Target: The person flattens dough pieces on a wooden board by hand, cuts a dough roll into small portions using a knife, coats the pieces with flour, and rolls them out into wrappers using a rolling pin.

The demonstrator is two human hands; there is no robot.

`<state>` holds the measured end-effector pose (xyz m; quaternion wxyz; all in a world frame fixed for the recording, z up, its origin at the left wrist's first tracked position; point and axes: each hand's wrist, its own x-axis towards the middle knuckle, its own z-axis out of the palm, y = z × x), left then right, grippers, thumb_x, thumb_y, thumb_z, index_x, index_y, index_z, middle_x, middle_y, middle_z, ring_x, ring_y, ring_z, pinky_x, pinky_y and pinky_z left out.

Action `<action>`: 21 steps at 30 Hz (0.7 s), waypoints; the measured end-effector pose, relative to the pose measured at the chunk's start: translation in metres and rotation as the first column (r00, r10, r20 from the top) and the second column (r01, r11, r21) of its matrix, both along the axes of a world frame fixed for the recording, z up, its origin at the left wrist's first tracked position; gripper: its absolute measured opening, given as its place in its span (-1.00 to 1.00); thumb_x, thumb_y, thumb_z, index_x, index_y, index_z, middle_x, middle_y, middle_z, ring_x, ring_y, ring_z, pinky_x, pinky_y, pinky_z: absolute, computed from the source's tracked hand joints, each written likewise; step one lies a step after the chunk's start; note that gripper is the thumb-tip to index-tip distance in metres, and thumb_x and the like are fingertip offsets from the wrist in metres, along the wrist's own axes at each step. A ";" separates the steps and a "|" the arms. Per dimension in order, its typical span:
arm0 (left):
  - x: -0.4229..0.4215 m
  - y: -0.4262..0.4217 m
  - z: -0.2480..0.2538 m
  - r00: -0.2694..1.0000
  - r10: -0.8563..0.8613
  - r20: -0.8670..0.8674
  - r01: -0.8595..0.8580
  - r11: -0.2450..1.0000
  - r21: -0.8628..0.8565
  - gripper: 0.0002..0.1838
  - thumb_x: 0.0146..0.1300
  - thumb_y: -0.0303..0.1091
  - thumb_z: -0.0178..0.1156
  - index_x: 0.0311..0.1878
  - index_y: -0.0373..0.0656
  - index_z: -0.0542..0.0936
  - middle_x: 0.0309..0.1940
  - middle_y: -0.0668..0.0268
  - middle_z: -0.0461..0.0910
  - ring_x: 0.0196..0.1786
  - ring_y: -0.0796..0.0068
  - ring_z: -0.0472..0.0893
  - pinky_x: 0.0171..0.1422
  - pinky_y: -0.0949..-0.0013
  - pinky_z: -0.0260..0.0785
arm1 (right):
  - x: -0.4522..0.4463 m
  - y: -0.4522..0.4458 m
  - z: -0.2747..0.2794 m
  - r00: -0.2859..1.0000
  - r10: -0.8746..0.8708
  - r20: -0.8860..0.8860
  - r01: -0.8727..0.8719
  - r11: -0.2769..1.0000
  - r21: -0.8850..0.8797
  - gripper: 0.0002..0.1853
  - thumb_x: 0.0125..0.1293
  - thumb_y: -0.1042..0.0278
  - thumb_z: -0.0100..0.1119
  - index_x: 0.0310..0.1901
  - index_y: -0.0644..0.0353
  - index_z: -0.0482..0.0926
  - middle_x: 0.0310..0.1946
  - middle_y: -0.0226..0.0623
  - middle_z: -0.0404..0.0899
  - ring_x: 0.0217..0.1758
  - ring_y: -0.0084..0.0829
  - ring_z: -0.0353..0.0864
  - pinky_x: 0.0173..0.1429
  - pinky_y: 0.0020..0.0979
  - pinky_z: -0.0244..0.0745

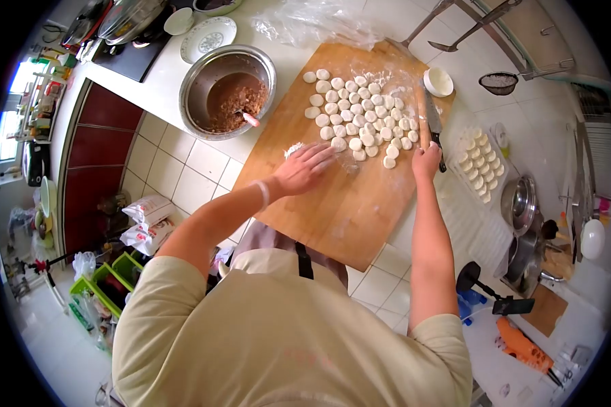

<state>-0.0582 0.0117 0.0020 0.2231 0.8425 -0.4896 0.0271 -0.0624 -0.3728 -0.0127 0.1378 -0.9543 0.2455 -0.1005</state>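
Many small round dough pieces [366,112] lie spread over a floured wooden board [332,210]. My left hand [307,168] rests on the board's left side with its fingers stretched out, the fingertips close to the nearest dough pieces. A small heap of flour [292,150] lies beside that hand. At the right of the board, my right hand [426,161] is closed around the near end of a wooden rolling pin [423,122]. A knife [432,112] with a black handle lies just right of the pin. Whether my left fingertips touch a dough piece, I cannot tell.
A metal bowl [195,88] of brown filling with a spoon stands left of the board. Behind it is a patterned plate [209,37]. A small white bowl [438,82] sits at the board's far right corner. Further right is a tray of dumplings [480,163].
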 end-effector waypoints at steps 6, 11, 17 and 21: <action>-0.022 -0.058 -0.017 0.936 0.132 -0.327 -0.162 0.984 -0.068 -0.60 0.29 -0.38 0.13 0.20 -0.16 0.57 0.30 0.16 0.45 0.37 0.07 0.41 0.45 0.06 0.32 | -0.081 0.059 0.036 0.957 -0.166 0.236 0.066 0.923 0.380 -0.64 0.28 0.38 0.23 0.02 0.42 0.46 -0.20 0.05 0.56 -0.19 -0.08 0.60 -0.03 -0.16 0.51; -0.041 -0.011 -0.025 0.950 -0.062 -0.305 0.015 0.988 -0.156 -0.66 0.21 -0.42 0.21 0.08 -0.13 0.59 0.22 0.16 0.48 0.26 -0.01 0.44 0.32 0.08 0.40 | -0.150 0.106 0.066 0.971 -0.213 0.110 0.111 0.805 0.583 -0.66 0.34 0.33 0.28 0.01 0.40 0.50 -0.26 -0.04 0.58 -0.26 -0.12 0.59 -0.09 -0.21 0.52; 0.021 -0.025 -0.004 0.769 0.004 -0.639 -0.193 0.955 -0.225 -0.78 0.12 -0.42 0.28 -0.12 -0.12 0.62 -0.07 0.17 0.60 0.01 0.06 0.59 0.12 0.07 0.48 | -0.229 0.127 0.044 0.958 0.283 0.048 -0.286 0.940 0.186 -0.56 0.18 0.39 0.35 0.14 0.13 0.61 0.00 -0.10 0.57 0.06 -0.04 0.54 0.14 -0.06 0.45; 0.016 -0.024 0.000 0.893 0.026 -0.449 0.027 0.994 0.111 -0.81 0.14 -0.33 0.31 -0.19 -0.13 0.60 -0.15 0.13 0.66 -0.02 0.09 0.64 0.05 0.08 0.50 | -0.222 0.174 0.033 0.923 0.383 -0.028 -0.380 0.922 0.073 -0.51 0.12 0.39 0.34 0.15 0.07 0.61 0.16 -0.15 0.51 0.26 -0.06 0.45 0.33 -0.01 0.34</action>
